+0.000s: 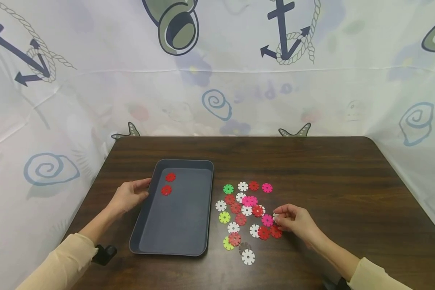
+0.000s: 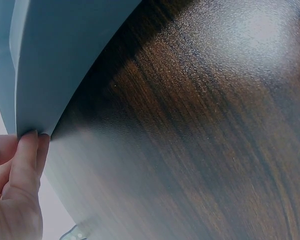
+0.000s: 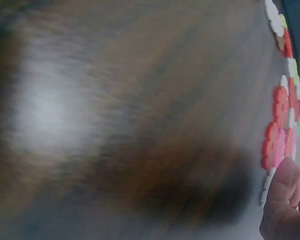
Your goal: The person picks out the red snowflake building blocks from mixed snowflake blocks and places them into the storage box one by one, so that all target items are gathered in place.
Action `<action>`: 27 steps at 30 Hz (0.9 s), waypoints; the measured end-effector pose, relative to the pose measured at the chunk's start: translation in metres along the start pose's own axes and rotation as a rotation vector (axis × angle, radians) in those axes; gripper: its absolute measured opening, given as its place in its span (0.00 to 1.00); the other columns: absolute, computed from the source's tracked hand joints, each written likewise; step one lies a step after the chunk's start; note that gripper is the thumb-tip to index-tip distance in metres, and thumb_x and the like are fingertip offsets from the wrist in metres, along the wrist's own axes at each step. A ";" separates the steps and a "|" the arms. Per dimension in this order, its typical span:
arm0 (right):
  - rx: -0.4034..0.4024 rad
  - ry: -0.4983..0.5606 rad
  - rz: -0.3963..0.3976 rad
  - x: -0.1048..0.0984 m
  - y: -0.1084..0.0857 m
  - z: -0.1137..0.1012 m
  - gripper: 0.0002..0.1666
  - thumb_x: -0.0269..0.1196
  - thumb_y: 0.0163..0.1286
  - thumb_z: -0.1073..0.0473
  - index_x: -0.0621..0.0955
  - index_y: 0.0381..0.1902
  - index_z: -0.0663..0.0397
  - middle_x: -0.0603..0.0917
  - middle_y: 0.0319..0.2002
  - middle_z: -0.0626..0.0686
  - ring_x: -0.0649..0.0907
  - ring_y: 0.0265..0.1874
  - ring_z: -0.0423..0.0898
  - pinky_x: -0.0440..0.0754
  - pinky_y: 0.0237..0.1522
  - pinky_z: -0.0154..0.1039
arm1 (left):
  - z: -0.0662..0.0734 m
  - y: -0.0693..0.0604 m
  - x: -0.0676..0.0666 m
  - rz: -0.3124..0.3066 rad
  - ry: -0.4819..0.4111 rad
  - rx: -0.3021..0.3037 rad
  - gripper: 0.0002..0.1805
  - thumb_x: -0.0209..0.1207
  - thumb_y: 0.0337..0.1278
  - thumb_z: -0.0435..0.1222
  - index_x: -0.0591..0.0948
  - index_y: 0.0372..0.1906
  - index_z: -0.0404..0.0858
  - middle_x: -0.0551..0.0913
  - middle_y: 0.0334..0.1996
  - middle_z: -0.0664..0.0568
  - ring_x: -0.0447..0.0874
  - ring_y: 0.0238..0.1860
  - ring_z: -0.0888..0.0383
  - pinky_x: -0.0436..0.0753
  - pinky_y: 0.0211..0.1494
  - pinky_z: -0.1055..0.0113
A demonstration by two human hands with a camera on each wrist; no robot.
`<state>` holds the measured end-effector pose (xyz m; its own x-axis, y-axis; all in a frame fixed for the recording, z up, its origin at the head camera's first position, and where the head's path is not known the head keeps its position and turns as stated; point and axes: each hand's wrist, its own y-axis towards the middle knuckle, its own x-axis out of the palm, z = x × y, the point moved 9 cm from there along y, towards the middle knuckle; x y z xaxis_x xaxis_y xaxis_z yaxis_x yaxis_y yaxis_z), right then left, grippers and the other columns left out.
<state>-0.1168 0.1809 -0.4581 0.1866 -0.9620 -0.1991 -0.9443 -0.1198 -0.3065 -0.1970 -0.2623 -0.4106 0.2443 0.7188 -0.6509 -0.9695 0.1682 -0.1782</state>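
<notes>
My left hand (image 1: 129, 196) is at the left side of a grey rectangular tray (image 1: 174, 246), its fingertips touching the outer wall near the rim. In the left wrist view, those fingers (image 2: 26, 162) rest against the tray's side (image 2: 55, 65). Two red notched discs (image 1: 170, 177) lie inside the tray, toward its far left. My right hand (image 1: 298, 221) pinches a white notched disc (image 1: 274, 216) at the right edge of a loose spread of discs. Its thumb and fingers cover most of that piece. Beside it lie a pink disc (image 1: 267, 220) and a red disc (image 1: 276, 231).
Several plastic notched discs, white, red, pink, green (image 1: 228, 189) and yellow-green (image 1: 224, 217), lie between the tray and my right hand, some overlapping. One white disc (image 1: 248, 257) is nearest the front. A dark wooden table (image 1: 348, 173) carries everything, with a patterned white curtain (image 1: 130, 96) behind it.
</notes>
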 end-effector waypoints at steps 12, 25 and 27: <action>-0.146 -0.202 0.014 0.001 -0.010 0.003 0.16 0.67 0.58 0.67 0.78 0.42 0.71 0.83 0.33 0.57 0.79 0.26 0.37 0.80 0.29 0.29 | 0.001 0.000 0.000 -0.002 -0.003 -0.001 0.27 0.54 0.59 0.26 0.66 0.64 0.25 0.71 0.59 0.30 0.77 0.55 0.39 0.83 0.45 0.64; -0.226 -0.430 0.184 0.004 -0.018 -0.002 0.14 0.73 0.48 0.67 0.83 0.35 0.58 0.77 0.32 0.51 0.76 0.26 0.34 0.78 0.29 0.26 | -0.002 -0.001 0.001 -0.011 -0.010 0.004 0.28 0.55 0.60 0.27 0.65 0.65 0.26 0.71 0.60 0.30 0.77 0.55 0.39 0.83 0.44 0.65; -0.250 -0.451 0.189 0.005 -0.018 -0.003 0.14 0.74 0.47 0.67 0.83 0.33 0.58 0.77 0.31 0.51 0.76 0.26 0.34 0.78 0.29 0.26 | -0.002 -0.001 0.001 -0.012 -0.007 0.004 0.28 0.55 0.60 0.27 0.65 0.65 0.26 0.71 0.60 0.30 0.77 0.55 0.39 0.83 0.45 0.64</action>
<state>-0.0994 0.1774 -0.4504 0.0531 -0.7787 -0.6251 -0.9980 -0.0624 -0.0070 -0.1958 -0.2634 -0.4122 0.2554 0.7215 -0.6436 -0.9667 0.1793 -0.1826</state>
